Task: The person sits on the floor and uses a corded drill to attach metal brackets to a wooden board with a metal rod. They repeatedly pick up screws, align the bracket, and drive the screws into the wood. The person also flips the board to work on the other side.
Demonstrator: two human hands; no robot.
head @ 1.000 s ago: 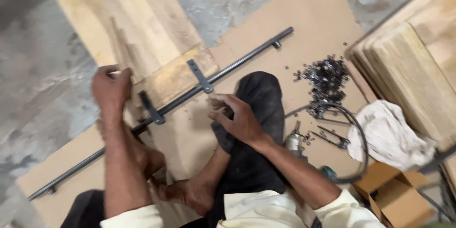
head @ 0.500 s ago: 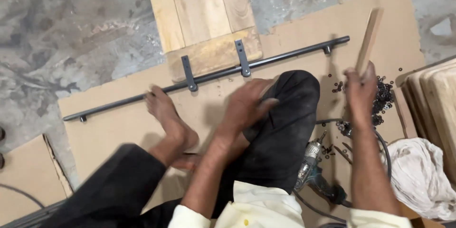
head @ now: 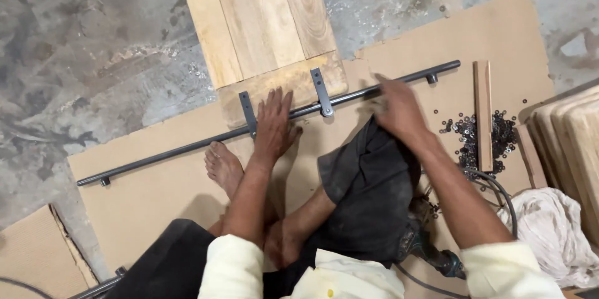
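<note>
fingers [head: 272,101] flat across long dark metal rod [head: 187,147]

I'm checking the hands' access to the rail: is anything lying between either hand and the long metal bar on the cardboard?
Nothing visible does. The left hand lies flat across the metal bar beside a bracket. The right hand is at the bar's right stretch, blurred, with nothing between.

Left hand [head: 273,125] lying flat, palm down, fingers spread and pointing forward, arm stretching straight out from cream sleeve. Right hand [head: 398,110] blurring, reaching forward, fingers curling loosely, gripping nothing visible, forearm angling inward. Bare foot [head: 223,168] resting beside left forearm.
</note>
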